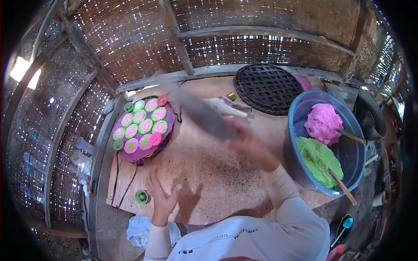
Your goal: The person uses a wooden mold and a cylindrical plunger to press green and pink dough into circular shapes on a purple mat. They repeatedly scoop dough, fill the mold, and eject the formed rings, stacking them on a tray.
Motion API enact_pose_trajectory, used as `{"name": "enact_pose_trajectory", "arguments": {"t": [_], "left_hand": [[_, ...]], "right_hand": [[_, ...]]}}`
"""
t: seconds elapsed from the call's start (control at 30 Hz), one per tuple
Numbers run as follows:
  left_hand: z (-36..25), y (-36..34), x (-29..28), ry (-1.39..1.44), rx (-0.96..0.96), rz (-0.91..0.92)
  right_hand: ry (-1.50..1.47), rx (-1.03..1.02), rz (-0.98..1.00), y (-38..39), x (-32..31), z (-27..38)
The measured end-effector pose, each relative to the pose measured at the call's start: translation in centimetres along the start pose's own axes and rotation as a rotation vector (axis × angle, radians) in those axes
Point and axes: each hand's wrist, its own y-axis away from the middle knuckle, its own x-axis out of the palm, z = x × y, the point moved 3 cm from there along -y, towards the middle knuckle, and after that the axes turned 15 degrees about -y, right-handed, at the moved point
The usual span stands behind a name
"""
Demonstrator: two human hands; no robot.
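Observation:
My right hand [250,145] grips one end of a long dark object [204,115]. It is smeared by motion, its kind is not clear, and its far end points to the back left. Over the front of the table my left hand [162,198] is open, fingers apart, with nothing in it. Beside it stands a small green cup-shaped mould [141,197]. At the left lies a round tray covered with purple cloth [138,157], bearing several round pink-and-green pieces [145,126]. Red moulds [155,139] and green moulds [118,144] sit around its edge.
A blue tub [290,143] at the right holds pink dough [323,122] and green dough [314,158], each with a wooden stick. A black round lattice rack [267,87] lies at the back. Dark crumbs dot the wooden table [191,143]. Woven walls [244,17] stand behind.

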Motion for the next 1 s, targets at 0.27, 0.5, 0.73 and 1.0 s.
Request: {"name": "enact_pose_trajectory", "arguments": {"t": [0.27,0.5,0.73,1.0], "left_hand": [[2.5,0.0,3.7,0.664,-0.26,0.2],[4.0,1.5,4.3,0.455,-0.222,-0.021],[13.8,4.7,-1.8,0.313,-0.445,-0.262],[22.5,3.5,-9.6,0.411,-0.88,-0.325]], "right_hand": [[-0.259,0.406,0.654,2.3,7.4,-3.1],[0.646,-0.251,-0.713,-12.8,-15.2,-1.9],[1.667,0.481,-0.925,-11.9,-24.0,-8.1],[1.36,0.723,-1.048,-12.1,-28.3,-7.1]]}}
